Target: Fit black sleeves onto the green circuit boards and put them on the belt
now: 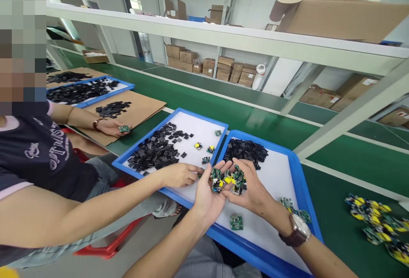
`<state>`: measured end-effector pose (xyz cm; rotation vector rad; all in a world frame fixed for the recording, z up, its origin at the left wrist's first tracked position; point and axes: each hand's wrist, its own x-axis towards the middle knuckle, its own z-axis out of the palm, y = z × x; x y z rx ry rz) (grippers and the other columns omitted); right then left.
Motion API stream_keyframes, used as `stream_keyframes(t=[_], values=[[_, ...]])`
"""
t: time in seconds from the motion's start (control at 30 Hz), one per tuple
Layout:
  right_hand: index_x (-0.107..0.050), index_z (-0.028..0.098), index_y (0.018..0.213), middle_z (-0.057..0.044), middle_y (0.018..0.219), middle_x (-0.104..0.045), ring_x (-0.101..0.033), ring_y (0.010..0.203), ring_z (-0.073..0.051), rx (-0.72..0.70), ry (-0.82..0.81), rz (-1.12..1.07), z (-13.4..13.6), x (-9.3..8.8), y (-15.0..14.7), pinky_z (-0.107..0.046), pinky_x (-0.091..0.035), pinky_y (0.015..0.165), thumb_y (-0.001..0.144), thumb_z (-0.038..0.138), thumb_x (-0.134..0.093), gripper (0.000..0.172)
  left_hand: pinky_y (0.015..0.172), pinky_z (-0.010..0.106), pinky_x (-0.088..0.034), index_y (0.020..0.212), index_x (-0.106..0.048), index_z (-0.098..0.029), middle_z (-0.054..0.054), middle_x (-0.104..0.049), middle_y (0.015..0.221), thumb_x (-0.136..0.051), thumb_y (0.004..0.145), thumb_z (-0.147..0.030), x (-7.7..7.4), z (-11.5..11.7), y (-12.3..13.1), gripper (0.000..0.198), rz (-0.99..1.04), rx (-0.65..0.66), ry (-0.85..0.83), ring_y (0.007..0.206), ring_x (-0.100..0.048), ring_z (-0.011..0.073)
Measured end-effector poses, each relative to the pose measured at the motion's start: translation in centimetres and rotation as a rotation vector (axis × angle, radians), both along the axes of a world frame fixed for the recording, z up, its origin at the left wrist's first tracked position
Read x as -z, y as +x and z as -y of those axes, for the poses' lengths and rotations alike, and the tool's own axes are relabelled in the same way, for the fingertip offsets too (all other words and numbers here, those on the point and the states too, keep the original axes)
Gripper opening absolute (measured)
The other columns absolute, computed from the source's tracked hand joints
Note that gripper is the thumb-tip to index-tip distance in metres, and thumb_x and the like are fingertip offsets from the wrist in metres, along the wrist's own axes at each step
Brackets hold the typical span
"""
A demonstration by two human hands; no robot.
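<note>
My left hand is turned palm up, its fingers curled under a cluster of small green circuit boards with yellow and black parts. From the other side, my right hand, with a wristwatch above it, curves its thumb and fingers around the same boards. Both hands are over the near blue-rimmed tray. A loose circuit board lies on its white bottom below my hands, and a few more boards lie by my right wrist. Black flat pieces are heaped at the tray's far end.
A co-worker's hand reaches beside my left hand; their other hand holds a board. A second tray carries black pieces and several boards. More boards lie on the green table at right. A shelf beam crosses above.
</note>
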<state>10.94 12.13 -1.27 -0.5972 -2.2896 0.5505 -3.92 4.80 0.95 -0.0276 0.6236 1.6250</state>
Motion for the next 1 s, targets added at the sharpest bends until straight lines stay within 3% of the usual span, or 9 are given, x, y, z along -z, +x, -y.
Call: stream_keyframes(t=[0.13, 0.3, 0.47, 0.67, 0.83, 1.0], values=[[-0.028, 0.028, 0.160, -0.015, 0.139, -0.047, -0.052, 0.134, -0.036, 0.018, -0.039, 0.000, 0.2, -0.2, 0.8, -0.062, -0.049, 0.114, 0.083, 0.021, -0.077, 0.092, 0.100, 0.042, -0.059, 0.124, -0.073, -0.010, 0.019, -0.071, 0.138, -0.056, 0.104, -0.033, -0.6, -0.3, 0.4, 0.035, 0.035, 0.056, 0.022, 0.130, -0.066, 0.0334], [-0.032, 0.031, 0.158, -0.015, 0.140, -0.048, -0.053, 0.133, -0.035, 0.055, -0.086, -0.003, 0.1, -0.3, 1.6, -0.061, -0.050, 0.113, 0.087, 0.020, -0.073, 0.082, 0.116, 0.038, -0.047, 0.135, -0.068, -0.007, 0.019, -0.071, 0.139, -0.053, 0.102, -0.029, -1.1, -0.9, 0.9, 0.042, 0.102, 0.040, 0.056, 0.135, -0.064, 0.0304], [-0.035, 0.031, 0.156, -0.014, 0.141, -0.049, -0.053, 0.134, -0.035, 0.074, -0.081, 0.000, -0.2, 0.1, 2.3, -0.061, -0.051, 0.112, 0.087, 0.019, -0.073, 0.080, 0.110, 0.035, -0.051, 0.139, -0.065, -0.002, 0.020, -0.069, 0.140, -0.050, 0.098, -0.024, -1.2, -1.4, 1.1, 0.048, 0.142, 0.035, 0.055, 0.134, -0.065, 0.0304], [-0.034, 0.031, 0.157, -0.015, 0.140, -0.049, -0.053, 0.133, -0.035, 0.079, -0.074, -0.013, -0.5, 0.3, 2.5, -0.061, -0.051, 0.112, 0.089, 0.022, -0.073, 0.080, 0.088, 0.029, -0.060, 0.143, -0.061, -0.003, 0.020, -0.069, 0.140, -0.048, 0.100, -0.026, -1.4, -1.8, 0.9, 0.051, 0.215, 0.074, 0.059, 0.132, -0.066, 0.0299], [-0.032, 0.032, 0.158, -0.014, 0.140, -0.049, -0.053, 0.133, -0.035, 0.089, -0.064, -0.018, -0.6, 0.3, 2.7, -0.062, -0.051, 0.111, 0.089, 0.022, -0.072, 0.081, 0.075, 0.029, -0.060, 0.145, -0.059, -0.006, 0.018, -0.070, 0.140, -0.044, 0.103, -0.031, -1.2, -2.1, 0.7, 0.051, 0.261, 0.107, 0.068, 0.127, -0.070, 0.0305], [-0.032, 0.032, 0.158, -0.014, 0.140, -0.049, -0.053, 0.133, -0.034, 0.109, -0.063, -0.028, -0.4, 0.2, 3.0, -0.061, -0.051, 0.112, 0.087, 0.019, -0.072, 0.083, 0.097, 0.040, -0.058, 0.149, -0.055, -0.009, 0.020, -0.067, 0.143, -0.048, 0.105, -0.040, -1.0, -2.2, 0.4, 0.055, 0.249, 0.105, 0.057, 0.133, -0.065, 0.0343]])
